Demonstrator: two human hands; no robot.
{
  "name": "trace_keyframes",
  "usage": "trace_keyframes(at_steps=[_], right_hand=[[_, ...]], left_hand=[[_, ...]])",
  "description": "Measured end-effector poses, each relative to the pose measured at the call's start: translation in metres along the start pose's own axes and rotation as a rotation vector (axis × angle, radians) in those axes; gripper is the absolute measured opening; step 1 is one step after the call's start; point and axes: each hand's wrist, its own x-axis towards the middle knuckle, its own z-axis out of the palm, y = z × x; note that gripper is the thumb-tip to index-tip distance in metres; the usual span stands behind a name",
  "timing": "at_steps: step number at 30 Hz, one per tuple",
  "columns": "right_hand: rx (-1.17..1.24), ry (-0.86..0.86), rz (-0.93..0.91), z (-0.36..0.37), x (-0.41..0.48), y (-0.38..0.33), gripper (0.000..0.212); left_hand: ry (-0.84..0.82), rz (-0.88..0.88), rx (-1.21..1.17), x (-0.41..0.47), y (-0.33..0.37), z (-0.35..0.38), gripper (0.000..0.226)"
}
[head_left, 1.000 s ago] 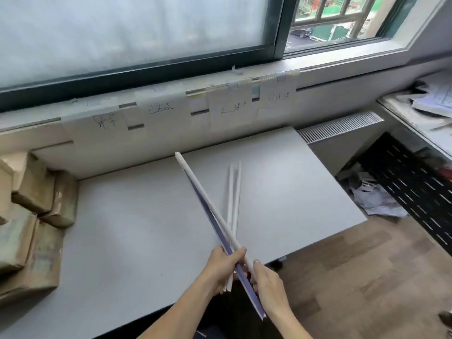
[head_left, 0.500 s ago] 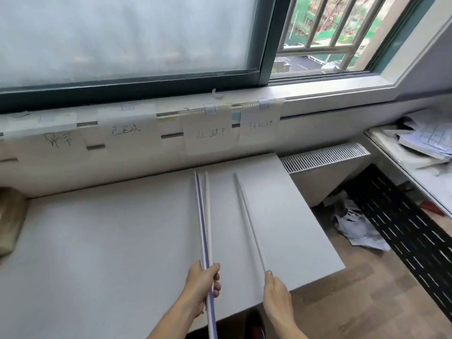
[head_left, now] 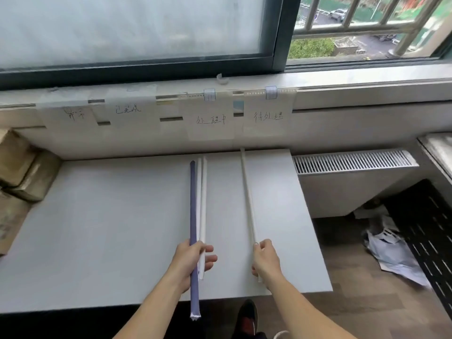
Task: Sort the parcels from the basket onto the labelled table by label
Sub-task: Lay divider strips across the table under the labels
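My left hand [head_left: 193, 261] grips the near part of a long blue-purple rod [head_left: 193, 204], with two thin white strips [head_left: 202, 199] lying beside it under the fingers. They run lengthwise across the grey table [head_left: 110, 228] toward the wall. My right hand [head_left: 265, 261] pinches the near end of another white strip [head_left: 247, 192], whose far end reaches the wall between the two rightmost labels. Several handwritten paper labels [head_left: 211, 119] hang taped along the sill above the table.
Brown cardboard parcels [head_left: 22, 172] are stacked at the table's left edge. A white radiator grille [head_left: 352, 161] sits right of the table. Crumpled papers [head_left: 393, 250] lie on the floor by a black perforated panel [head_left: 430, 231]. A shoe [head_left: 248, 316] shows below the table edge.
The bundle held together in both hands has been split: the right hand carried one white strip right and laid it straight, the left hand set the rod and two strips parallel to it.
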Motion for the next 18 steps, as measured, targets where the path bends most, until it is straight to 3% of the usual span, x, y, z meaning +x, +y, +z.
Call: trace_keyframes(at_steps=[8,18], right_hand=[[-0.155,-0.044,-0.077,0.004,0.0,0.0,0.023],[-0.212,0.052,-0.113,0.02,-0.004,0.005,0.022]], left_hand=[[0.034,-0.002,-0.012,-0.005,-0.006,0.012,0.014],[0.019,0.008,0.025,-0.002,-0.008,-0.005,0.014]])
